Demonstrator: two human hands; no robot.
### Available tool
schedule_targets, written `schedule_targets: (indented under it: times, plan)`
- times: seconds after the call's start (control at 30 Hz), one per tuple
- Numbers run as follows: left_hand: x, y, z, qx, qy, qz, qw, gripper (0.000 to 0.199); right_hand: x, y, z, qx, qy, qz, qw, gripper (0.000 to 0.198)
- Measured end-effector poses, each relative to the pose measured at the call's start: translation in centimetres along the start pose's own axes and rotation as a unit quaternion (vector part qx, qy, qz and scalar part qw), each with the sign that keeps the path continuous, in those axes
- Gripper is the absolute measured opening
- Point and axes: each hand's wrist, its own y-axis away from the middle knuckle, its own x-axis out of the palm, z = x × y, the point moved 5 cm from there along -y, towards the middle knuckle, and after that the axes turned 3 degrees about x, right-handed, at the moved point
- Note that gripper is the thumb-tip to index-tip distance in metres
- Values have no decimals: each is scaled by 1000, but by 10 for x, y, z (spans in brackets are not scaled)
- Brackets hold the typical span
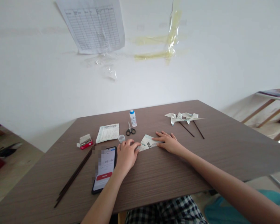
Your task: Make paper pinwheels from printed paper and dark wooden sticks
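Observation:
A small folded piece of printed paper (pixel 146 142) lies on the table between my hands. My left hand (pixel 127 154) is at its left corner, with thumb and forefinger closed on the edge and the other fingers curled. Across the right corner rests my right hand (pixel 169 143), its fingers spread flat and pressing the paper to the table. Just beyond my left hand are a small clear plastic cup (pixel 121 138) and scissors (pixel 130 131) with black handles. A phone (pixel 104 169) showing a timer lies beside my left wrist.
Behind the scissors stands a glue bottle (pixel 132 118) with a blue cap. A stack of paper squares (pixel 107 133), a small open red box (pixel 85 142) and thin dark sticks (pixel 74 175) lie left. Two paper pinwheels (pixel 177 118) on sticks lie far right, near the wall.

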Motion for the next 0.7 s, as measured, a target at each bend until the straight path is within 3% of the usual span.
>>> schedule_targets:
  times: [0.17, 0.5, 0.7]
  plan:
    - [-1, 2, -2, -28, 10, -31, 999, 31, 1, -2, -1, 0, -12, -9, 1000, 57]
    - [2, -4, 0, -45, 8, -43, 998, 48, 1, -9, -5, 21, 0, -17, 1000, 57]
    - [4, -4, 8, -47, 5, -17, 999, 59, 0, -9, -6, 15, 3, -17, 1000, 57]
